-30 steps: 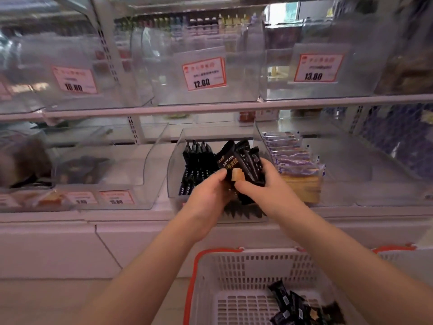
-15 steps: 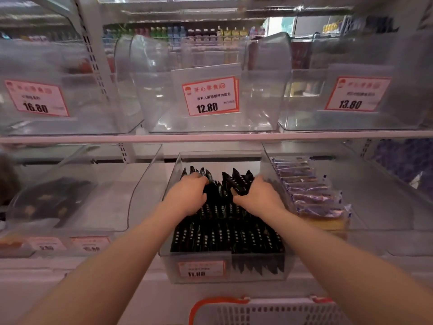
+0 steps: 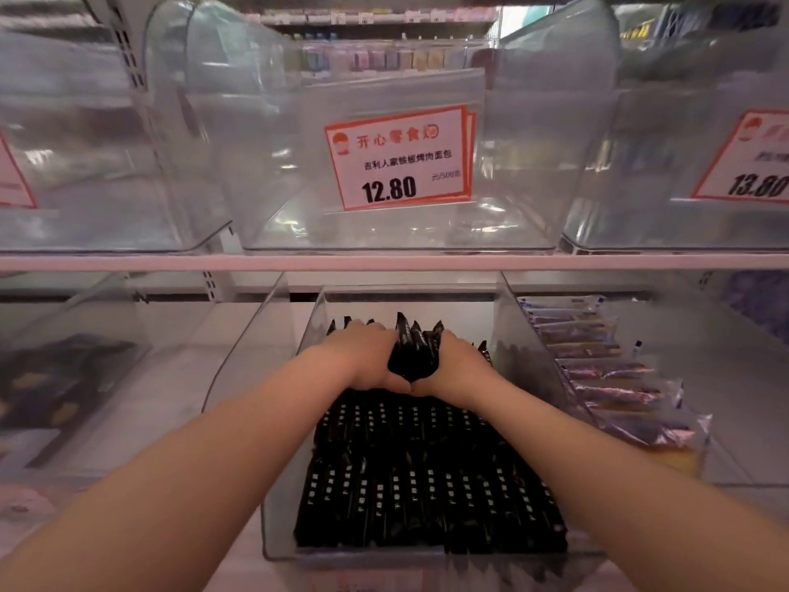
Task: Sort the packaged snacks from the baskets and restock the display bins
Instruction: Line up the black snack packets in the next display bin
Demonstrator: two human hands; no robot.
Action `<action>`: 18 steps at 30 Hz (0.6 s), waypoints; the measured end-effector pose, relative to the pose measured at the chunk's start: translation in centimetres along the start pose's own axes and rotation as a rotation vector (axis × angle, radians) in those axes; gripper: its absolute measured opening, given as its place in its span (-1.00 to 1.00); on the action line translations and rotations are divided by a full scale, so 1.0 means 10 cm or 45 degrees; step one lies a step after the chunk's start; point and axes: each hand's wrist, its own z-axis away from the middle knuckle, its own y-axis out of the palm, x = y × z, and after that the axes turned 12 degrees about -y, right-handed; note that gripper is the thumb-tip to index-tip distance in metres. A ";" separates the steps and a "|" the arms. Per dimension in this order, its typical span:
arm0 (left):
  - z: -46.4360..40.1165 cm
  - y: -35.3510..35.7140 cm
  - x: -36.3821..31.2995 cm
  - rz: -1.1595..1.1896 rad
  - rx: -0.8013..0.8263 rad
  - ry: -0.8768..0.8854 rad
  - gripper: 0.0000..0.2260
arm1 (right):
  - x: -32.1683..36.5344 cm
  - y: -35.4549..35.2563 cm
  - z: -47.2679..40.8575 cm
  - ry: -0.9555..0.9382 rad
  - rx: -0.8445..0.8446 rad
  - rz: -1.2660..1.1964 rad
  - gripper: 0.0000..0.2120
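We see a bunch of glossy black snack packets (image 3: 413, 354), slim and flat with jagged crimped tops, standing upright at the back of a clear plastic bin (image 3: 427, 554) on the lower shelf. The left hand (image 3: 363, 361) and the right hand (image 3: 459, 367) cup the bunch from either side, fingers curled around the packets and pressed together, thumbs meeting just beneath them. In front of the hands, the same bin is packed with tight rows of black packets (image 3: 427, 480), each with a small white label. The bin's walls are smooth, transparent and rounded at the corners. To the right, a neighbouring clear bin holds a row of crinkly purple-and-clear wrapped cakes (image 3: 615, 386). Above, on a pale shelf rail (image 3: 384, 262), stands a tall curved transparent bin (image 3: 384, 232) with a red-bordered white price card (image 3: 399, 158) reading 12.80.
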 end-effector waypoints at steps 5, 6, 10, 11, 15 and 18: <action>-0.05 -0.05 0.02 0.070 -0.110 0.013 -0.40 | -0.01 0.06 0.09 -0.140 -0.031 0.237 -0.25; -0.05 -0.04 0.01 0.024 -0.126 0.023 -0.43 | -0.01 0.09 0.11 -0.184 -0.057 0.305 -0.31; -0.05 0.00 -0.01 -0.049 -0.150 0.034 -0.49 | -0.02 0.12 0.09 -0.239 -0.132 0.449 -0.39; -0.05 0.02 -0.01 -0.075 -0.117 0.054 -0.47 | -0.01 0.10 0.06 -0.246 -0.158 0.452 -0.37; -0.04 0.09 -0.01 -0.185 -0.013 0.054 -0.42 | -0.02 0.04 0.01 -0.306 -0.121 0.500 -0.43; -0.03 0.09 0.01 -0.180 -0.073 -0.038 -0.45 | -0.05 0.04 0.01 -0.309 0.013 0.571 -0.42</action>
